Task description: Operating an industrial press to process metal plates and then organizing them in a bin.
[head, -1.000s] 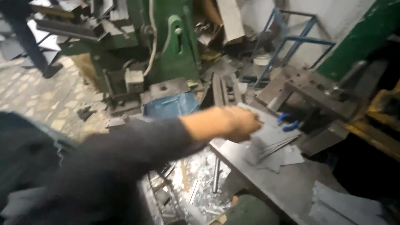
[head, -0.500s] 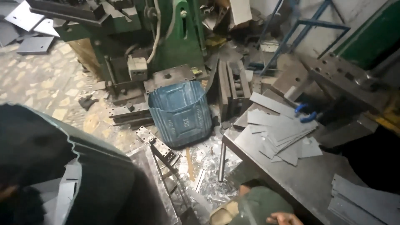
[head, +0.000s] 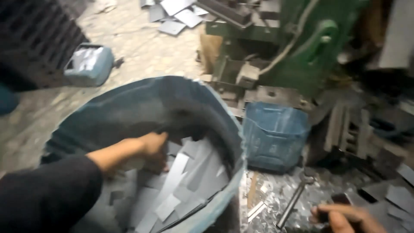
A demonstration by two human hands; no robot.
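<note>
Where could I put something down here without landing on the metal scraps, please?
The bare stone floor between the small grey canister and the green machine looks free. The big blue drum, where the left hand reaches, is full of metal strips. Offcuts litter the ground by the right hand.

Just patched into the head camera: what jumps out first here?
The big blue drum fills the lower left, with the left hand reaching down among the grey metal strips inside. Right of it a smaller blue bin stands on the floor before the green machine. At the bottom right edge the right hand rests among scattered sheet offcuts; what it holds is unclear.
</note>
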